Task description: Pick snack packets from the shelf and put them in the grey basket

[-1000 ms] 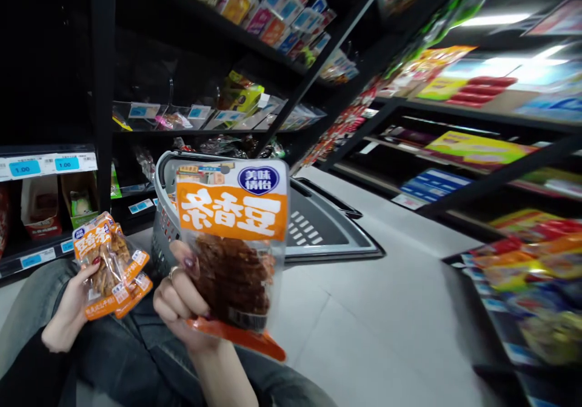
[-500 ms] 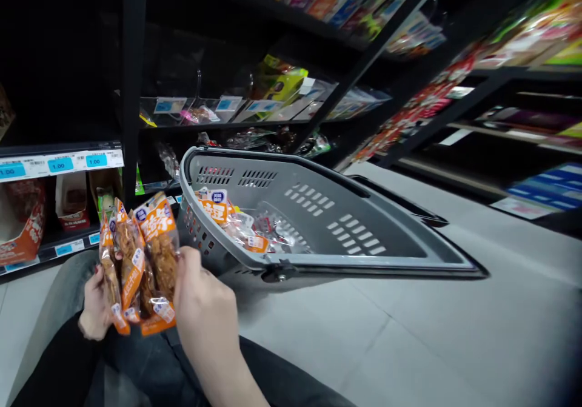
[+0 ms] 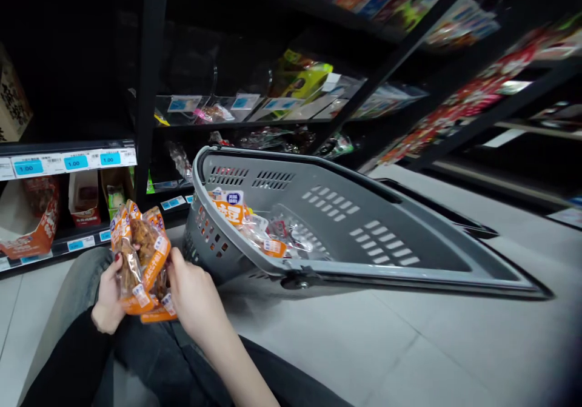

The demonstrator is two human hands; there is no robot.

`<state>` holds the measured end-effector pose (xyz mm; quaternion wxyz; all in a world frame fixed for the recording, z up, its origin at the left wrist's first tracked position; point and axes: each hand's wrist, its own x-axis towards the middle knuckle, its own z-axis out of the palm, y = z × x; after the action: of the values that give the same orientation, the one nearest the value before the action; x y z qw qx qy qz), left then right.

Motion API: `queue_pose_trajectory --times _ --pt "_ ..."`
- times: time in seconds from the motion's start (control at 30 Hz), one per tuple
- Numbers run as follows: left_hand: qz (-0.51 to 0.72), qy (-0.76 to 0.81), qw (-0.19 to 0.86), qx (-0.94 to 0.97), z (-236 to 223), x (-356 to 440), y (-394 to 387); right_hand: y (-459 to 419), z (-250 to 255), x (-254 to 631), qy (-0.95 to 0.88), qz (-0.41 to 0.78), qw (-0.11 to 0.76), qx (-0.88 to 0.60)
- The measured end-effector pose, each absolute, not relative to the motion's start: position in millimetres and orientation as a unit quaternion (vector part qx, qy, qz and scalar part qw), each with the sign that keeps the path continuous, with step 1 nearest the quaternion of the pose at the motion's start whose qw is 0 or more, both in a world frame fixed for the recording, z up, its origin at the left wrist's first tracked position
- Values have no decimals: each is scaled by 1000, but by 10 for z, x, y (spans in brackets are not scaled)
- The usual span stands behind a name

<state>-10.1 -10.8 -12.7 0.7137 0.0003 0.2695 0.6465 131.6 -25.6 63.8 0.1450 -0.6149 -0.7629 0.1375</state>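
Several orange-and-clear snack packets (image 3: pixel 144 246) with brown food inside are bunched above my lap. My left hand (image 3: pixel 110 295) is closed on their left side, its thumb with a dark red nail lying over the front. On the right edge of the bunch, my right hand (image 3: pixel 193 289) pinches the packets, its fingertips partly hidden behind them. Just right of my hands a grey shopping basket (image 3: pixel 336 179) stands on the floor. Inside its near end lie more packets, among them one with an orange-and-white label (image 3: pixel 230 208).
Dark shelving (image 3: pixel 152 61) rises in front, with blue price tags (image 3: pixel 75 162) along its edge. Open snack boxes (image 3: pixel 84 201) sit on the low shelf at left. A black basket handle (image 3: pixel 422 289) lies along the rim. Pale floor tiles (image 3: pixel 364 346) spread out at right.
The packets, fanned out and upright before, are now pressed closer together and overlap, tilted. Both hands have drawn nearer each other. The view has turned slightly left, so the basket appears further right.
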Motion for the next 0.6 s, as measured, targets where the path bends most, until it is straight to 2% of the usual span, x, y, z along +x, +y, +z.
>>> queue_pose_trajectory --times 0.17,0.2,0.27,0.33,0.4,0.5,0.6 --pt "618 337 709 31 -110 3 -90 -316 671 1371 -734 6 386 -559" --pt "609 346 713 37 -106 26 -91 -331 679 1357 -737 -16 393 -550" --pt "597 353 719 54 -101 66 -100 -347 672 1300 -746 -36 337 -574" --pt "596 353 717 71 -106 98 -114 -340 623 1225 -744 -21 261 -615" --pt "598 354 715 78 -127 118 -128 -313 544 1165 -741 17 230 -630" --pt "598 355 714 82 -185 124 -135 -266 443 1137 -722 73 259 -637" --pt "581 349 726 114 -237 97 -124 -253 435 1183 -682 130 360 -623"
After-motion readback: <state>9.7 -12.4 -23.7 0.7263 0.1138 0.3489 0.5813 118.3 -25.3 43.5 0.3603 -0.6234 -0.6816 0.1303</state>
